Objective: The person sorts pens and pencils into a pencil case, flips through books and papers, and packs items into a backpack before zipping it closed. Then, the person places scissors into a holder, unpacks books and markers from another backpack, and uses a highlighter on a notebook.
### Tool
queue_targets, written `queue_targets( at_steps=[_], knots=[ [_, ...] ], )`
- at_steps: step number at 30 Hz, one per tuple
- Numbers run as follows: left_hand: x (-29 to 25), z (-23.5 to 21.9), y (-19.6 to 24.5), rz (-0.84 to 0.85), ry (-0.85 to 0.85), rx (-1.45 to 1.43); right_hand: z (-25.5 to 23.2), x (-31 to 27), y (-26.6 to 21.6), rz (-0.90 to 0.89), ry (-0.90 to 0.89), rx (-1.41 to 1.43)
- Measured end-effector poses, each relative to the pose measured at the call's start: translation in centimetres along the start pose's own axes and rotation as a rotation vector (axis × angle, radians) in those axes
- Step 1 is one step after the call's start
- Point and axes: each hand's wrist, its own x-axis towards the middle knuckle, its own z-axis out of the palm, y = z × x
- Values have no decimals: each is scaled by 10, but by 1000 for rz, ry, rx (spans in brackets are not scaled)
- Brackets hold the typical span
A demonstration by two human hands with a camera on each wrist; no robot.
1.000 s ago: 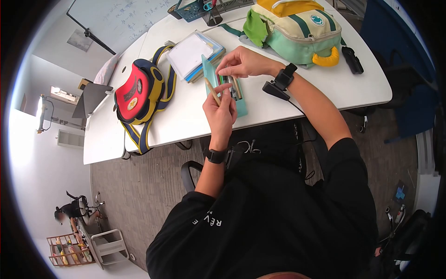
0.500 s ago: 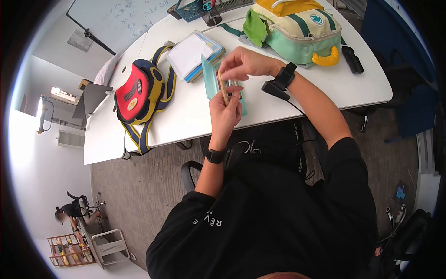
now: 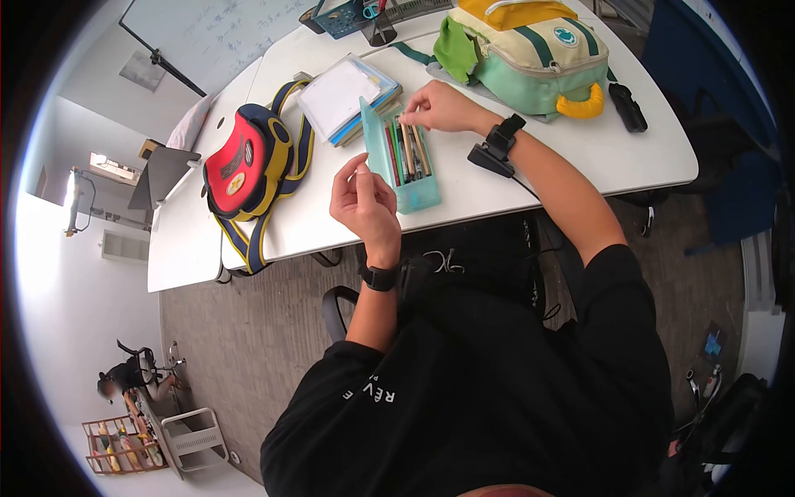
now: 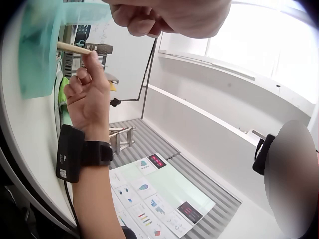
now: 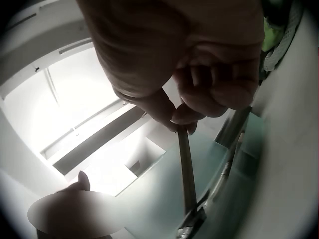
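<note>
A translucent teal pencil case lies with its lid raised on the white table. Inside are several pens and pencils, among them a green one and a red one. My right hand is over the far end of the case, thumb and fingertips pinching the upper end of a plain wooden pencil. That pencil slants down, its lower end among the pens. To the left of the case, my left hand hovers with loosely bent fingers and nothing in them.
A stack of papers and folders sits beyond the case. A red and navy bag is at the left, a green and cream backpack at the back right. Near the right edge lies a black case. A pen holder stands behind.
The wooden pencil has gone from my left hand to my right hand and now reaches into the case. My left hand has drawn back to the left, uncovering the pens.
</note>
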Motion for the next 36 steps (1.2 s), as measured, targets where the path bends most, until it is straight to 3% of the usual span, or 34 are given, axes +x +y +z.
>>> queue_targets(
  at_steps=[1, 3, 8, 12, 14, 17, 19, 22, 25, 27, 28, 29, 30, 31, 36],
  knots=[
    [1, -1, 0, 22, 27, -3, 1, -1, 0, -10, -23, -200],
    [0, -2, 5, 34, 29, -7, 3, -2, 0, 32, -32, -220],
    [10, -12, 2, 76, 8, 10, 1, -2, -4, -76, -3, -305],
    [25, -26, -5, 180, 15, 316, -1, -2, 3, -142, -18, -318],
    [30, -28, -4, 252, -25, 443, -3, -4, 0, -53, -211, -237],
    [36, -37, -3, 56, -257, 646, 5, -7, 0, 34, -344, -248],
    [34, -36, -7, -75, -285, 606, 7, -7, -1, 5, -324, -278],
    [30, -32, -9, -107, -360, 591, 5, -8, 0, -2, -326, -305],
    [19, -20, -6, -102, -437, 623, -1, 0, 9, -10, -267, -272],
    [14, -21, -16, -10, -492, 790, -4, 4, 13, -66, 24, -169],
    [8, -16, -16, 180, -551, 942, -4, 7, 11, -164, 151, -203],
    [2, -12, -16, 376, -607, 1089, -5, 6, 10, -164, 151, -203],
    [-3, -8, -13, 248, -664, 1114, -8, 6, 9, -109, 234, -216],
    [-3, -9, -14, 247, -664, 1114, -9, 5, 5, -54, 318, -228],
    [3, -13, -17, 254, -800, 1290, -10, 4, 7, -40, 248, -302]
  ],
)
